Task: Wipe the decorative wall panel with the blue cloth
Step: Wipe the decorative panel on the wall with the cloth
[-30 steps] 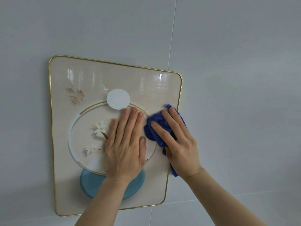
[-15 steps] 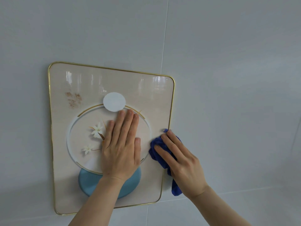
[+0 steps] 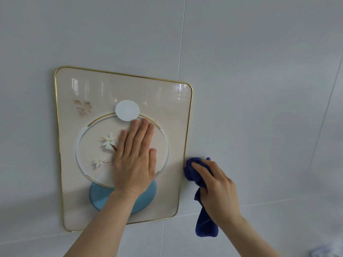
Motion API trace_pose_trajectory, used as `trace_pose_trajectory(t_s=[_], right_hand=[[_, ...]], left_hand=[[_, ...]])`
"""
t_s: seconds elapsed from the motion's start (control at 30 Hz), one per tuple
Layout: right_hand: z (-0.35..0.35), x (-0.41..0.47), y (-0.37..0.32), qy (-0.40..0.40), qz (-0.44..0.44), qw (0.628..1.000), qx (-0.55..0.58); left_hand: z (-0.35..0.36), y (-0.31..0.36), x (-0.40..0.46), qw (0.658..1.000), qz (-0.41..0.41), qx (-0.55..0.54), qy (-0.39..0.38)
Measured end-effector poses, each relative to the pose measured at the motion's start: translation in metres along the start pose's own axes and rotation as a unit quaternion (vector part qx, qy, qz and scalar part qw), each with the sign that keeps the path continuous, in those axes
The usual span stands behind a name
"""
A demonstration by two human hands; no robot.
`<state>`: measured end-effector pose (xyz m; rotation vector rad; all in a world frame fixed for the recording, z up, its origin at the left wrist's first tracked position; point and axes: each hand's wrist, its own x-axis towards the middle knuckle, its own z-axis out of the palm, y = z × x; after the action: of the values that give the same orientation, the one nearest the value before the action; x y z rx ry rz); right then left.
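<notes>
The decorative wall panel (image 3: 96, 93) is a cream, gold-edged rectangle with white flowers, a pale ring and a blue oval, hanging on the wall. My left hand (image 3: 135, 160) lies flat on its middle, fingers together and stretched out. My right hand (image 3: 219, 186) grips the bunched blue cloth (image 3: 194, 173) just off the panel's right edge, against the wall tile. A tail of the cloth hangs down below my wrist.
Grey-white wall tiles (image 3: 259, 89) with thin joints surround the panel. A faint pale object (image 3: 323, 252) shows at the bottom right corner.
My right hand has slid the cloth down and to the right, from the panel's right part past its gold edge onto the wall. My left hand has stayed flat on the panel.
</notes>
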<state>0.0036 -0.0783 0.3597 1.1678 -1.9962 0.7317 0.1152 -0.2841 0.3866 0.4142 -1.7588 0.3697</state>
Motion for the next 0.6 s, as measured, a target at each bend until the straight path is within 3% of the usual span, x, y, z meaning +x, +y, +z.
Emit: trace_pose_trajectory(t_s=[0.13,0.3,0.47,0.6], right_hand=[[-0.023,0.007,-0.005,0.023,0.171,0.974,0.144],[-0.063,0.03,-0.03,0.007,0.348,0.853,0.388],[-0.076,0.058,-0.074,0.025,0.402,0.763,0.506],[-0.076,0.086,-0.123,0.084,0.359,0.763,0.531]], left_hand=[[-0.013,0.002,0.001,0.999,-0.002,-0.031,-0.027],[-0.04,0.002,0.004,0.992,-0.004,-0.094,-0.083],[-0.075,-0.023,0.001,0.991,-0.011,-0.124,-0.041],[-0.099,-0.064,0.004,0.992,-0.076,-0.101,0.011]])
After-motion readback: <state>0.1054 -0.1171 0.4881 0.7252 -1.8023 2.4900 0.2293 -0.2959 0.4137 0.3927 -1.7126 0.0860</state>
